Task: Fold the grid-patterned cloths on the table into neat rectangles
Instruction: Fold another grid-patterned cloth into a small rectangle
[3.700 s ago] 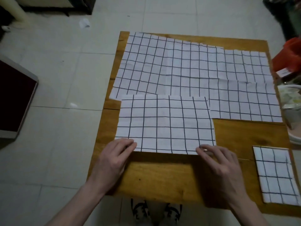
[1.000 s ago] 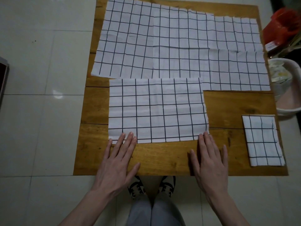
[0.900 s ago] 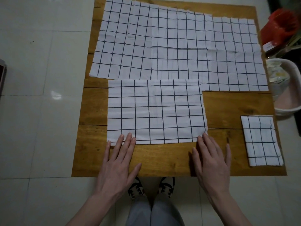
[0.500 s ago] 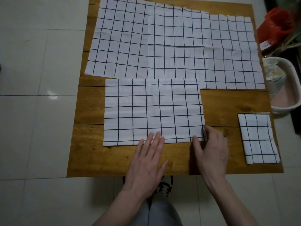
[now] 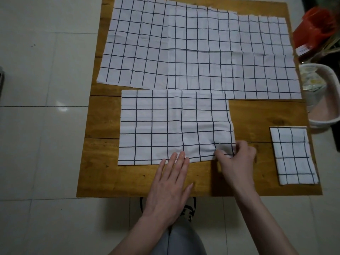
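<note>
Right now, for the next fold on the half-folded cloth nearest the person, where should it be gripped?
Probably its near right corner, from the right: on the half-folded cloth that corner is already lifted, pinched by the right hand. The left hand lies flat at the near edge's middle.

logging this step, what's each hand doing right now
left hand: open, fingertips flat on the half-folded cloth
right hand: pinching that cloth's near right corner

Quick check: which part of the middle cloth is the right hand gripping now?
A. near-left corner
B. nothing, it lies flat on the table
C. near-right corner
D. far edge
C: the right hand pinches the near-right corner of the middle cloth, which is lifted slightly off the table.
</note>
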Demonstrator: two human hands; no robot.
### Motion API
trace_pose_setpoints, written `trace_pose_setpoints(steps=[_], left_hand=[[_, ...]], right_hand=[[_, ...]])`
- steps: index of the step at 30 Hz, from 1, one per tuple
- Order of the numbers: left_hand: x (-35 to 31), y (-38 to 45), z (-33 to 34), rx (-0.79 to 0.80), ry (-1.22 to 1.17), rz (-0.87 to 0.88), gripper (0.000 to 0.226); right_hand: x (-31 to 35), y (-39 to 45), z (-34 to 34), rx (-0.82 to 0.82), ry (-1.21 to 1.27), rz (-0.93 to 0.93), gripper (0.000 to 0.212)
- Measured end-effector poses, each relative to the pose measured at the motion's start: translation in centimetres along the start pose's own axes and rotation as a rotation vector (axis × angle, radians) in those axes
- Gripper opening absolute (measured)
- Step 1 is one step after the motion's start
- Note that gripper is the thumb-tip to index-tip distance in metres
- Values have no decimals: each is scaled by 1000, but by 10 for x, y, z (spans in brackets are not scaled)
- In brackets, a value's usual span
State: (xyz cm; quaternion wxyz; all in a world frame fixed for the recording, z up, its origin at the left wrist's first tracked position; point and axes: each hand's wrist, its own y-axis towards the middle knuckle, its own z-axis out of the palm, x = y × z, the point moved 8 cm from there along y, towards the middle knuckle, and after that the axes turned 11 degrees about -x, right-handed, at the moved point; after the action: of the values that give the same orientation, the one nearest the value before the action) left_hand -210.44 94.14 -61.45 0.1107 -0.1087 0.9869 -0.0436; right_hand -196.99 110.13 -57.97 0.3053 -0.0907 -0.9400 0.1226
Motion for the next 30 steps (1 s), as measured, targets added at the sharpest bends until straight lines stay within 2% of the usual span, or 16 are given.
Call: trace_pose_setpoints(steps=[2,5,8,12,18,21,23,24,27,30], left_hand=[[0,-1,0,1,-2,-13,72],[-1,-2,-2,0,-12,-32,72],[-5,-5,-4,1,-24,-43,72],[-17,-7,-13,-25,-76,-26,71],[-14,5,-12,-19,-79,-83,68],[-14,8,-11,-16,-68,-83,67],[-15,8,-11,-16,-71,-89,67],[-15,8,-11,-13,-74,-92,67],[-14,9,-12,-15,-87,-102,66],[-13,7,-13,-14,-109,-103,67]], right_hand=[[-2,-5,-5,-33,169,33,50],[-9,-13,0,38,436,149,63],[-19,-19,0,37,582,262,66],[-34,-18,-7,-14,627,370,61],[-48,-13,-11,-55,551,392,56],[-46,-15,-10,-62,620,413,48],[-40,-21,-11,-74,661,417,54],[-36,-23,-12,-84,662,397,50],[-16,-32,-20,-129,646,280,25],[9,-44,-31,-210,585,111,31]])
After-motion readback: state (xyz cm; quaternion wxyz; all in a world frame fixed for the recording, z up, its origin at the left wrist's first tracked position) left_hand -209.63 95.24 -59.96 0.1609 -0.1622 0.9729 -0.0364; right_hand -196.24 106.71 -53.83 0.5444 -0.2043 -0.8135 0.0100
